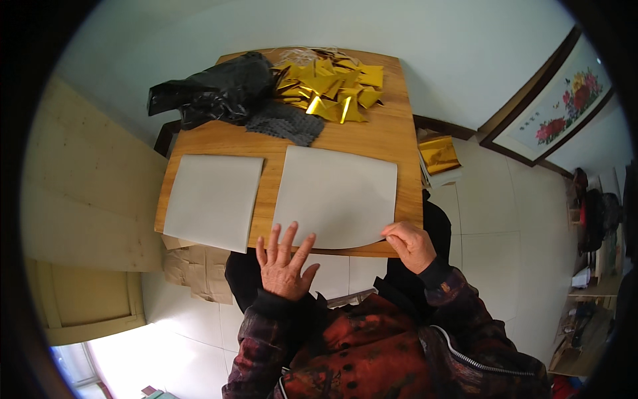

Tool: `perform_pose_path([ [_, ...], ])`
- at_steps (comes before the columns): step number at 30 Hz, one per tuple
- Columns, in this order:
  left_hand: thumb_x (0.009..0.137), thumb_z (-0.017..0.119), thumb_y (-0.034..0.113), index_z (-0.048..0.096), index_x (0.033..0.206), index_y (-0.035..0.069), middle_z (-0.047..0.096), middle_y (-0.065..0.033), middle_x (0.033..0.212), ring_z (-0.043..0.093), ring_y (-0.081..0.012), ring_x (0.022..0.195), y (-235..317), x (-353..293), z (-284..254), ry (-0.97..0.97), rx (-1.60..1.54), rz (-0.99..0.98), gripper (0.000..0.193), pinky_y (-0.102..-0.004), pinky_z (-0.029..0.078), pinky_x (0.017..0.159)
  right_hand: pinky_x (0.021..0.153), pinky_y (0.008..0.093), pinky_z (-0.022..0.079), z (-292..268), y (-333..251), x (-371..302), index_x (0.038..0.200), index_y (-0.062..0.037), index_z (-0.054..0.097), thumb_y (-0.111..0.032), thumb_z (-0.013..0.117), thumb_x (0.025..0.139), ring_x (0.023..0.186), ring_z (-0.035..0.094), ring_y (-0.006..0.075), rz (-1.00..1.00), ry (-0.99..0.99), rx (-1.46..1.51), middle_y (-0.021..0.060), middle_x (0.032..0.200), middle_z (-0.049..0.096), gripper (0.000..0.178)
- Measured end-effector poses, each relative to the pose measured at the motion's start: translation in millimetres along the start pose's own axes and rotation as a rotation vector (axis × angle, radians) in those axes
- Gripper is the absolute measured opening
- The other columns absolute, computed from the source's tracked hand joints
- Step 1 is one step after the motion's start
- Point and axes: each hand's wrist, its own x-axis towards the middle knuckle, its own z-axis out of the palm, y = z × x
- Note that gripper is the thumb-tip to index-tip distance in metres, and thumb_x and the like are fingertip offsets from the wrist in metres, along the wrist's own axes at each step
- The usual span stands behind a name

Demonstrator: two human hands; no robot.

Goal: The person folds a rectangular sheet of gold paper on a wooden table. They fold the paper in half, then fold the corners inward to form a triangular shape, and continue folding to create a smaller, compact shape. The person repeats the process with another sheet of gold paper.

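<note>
A large white sheet of paper [339,193] lies on the wooden table in front of me. Its near edge bows slightly over the table's front edge. The fingers of my right hand [411,246] are closed in a pinch at the sheet's near right corner. My left hand [284,266] is open, palm down with fingers spread, its fingertips over the sheet's near left corner. Whether those fingertips press on the paper I cannot tell. To the left lies a second white stack or folded sheet [212,199], apart from both hands.
Gold foil pieces [332,83] are heaped at the table's back, beside a black plastic bag [226,90] and dark textured wrap [286,123]. More gold sheets [438,154] sit on something low right of the table. Brown paper [199,269] lies on the floor at left. A framed flower picture [558,100] leans at right.
</note>
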Motion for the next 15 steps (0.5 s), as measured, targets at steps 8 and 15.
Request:
perform_pose_path([
  [8,0.074,0.079,0.028,0.053,0.136,0.022,0.047,-0.0053,0.144,0.046,-0.0262,0.129,4.8,35.4,14.8,-0.178,-0.010,0.081,0.068,-0.0459,0.036,0.103,0.072,0.0290,0.051,-24.7,29.0,-27.5,0.090,0.0008,0.060,-0.006,0.056,0.094,0.080,0.066,0.0216,0.131,0.039,0.128,0.0101,0.094,0.069,0.008],
  [15,0.078,0.071,0.008,0.068,0.102,0.014,0.068,-0.0037,0.112,0.060,-0.0282,0.112,-8.1,41.3,1.0,-0.183,-0.020,0.199,0.025,-0.0428,0.045,0.094,0.075,0.0294,0.051,-35.3,35.8,-29.6,0.093,0.0002,0.060,-0.008,0.058,0.094,0.084,0.067,0.0208,0.190,-0.006,0.332,0.0113,0.095,0.070,0.008],
])
